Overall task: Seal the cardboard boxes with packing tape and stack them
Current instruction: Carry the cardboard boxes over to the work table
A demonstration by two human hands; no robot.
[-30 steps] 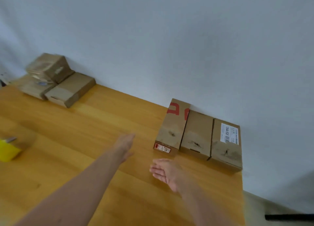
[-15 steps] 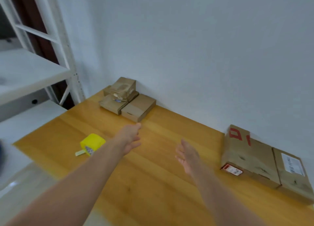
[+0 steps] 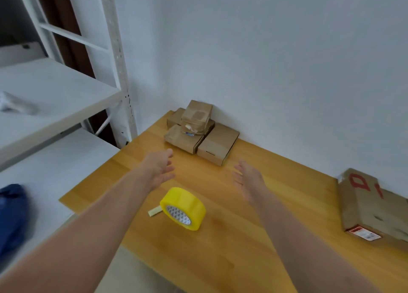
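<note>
A group of small cardboard boxes sits in the far left corner of the wooden table, against the wall, with one box stacked on top of the others. A yellow roll of packing tape lies on the table nearer me, a short tab sticking out to its left. My left hand and my right hand are both stretched out above the table, fingers relaxed and empty, a little short of the boxes. A larger box with red marks lies at the right edge.
A white metal shelving unit stands left of the table, with a blue bundle on a low white surface. The white wall runs behind the table. The table's near left edge drops to the floor.
The view has swung left, so the corner boxes and tape roll now sit centred and closer. Both hands have reached forward toward the corner boxes, still empty.
</note>
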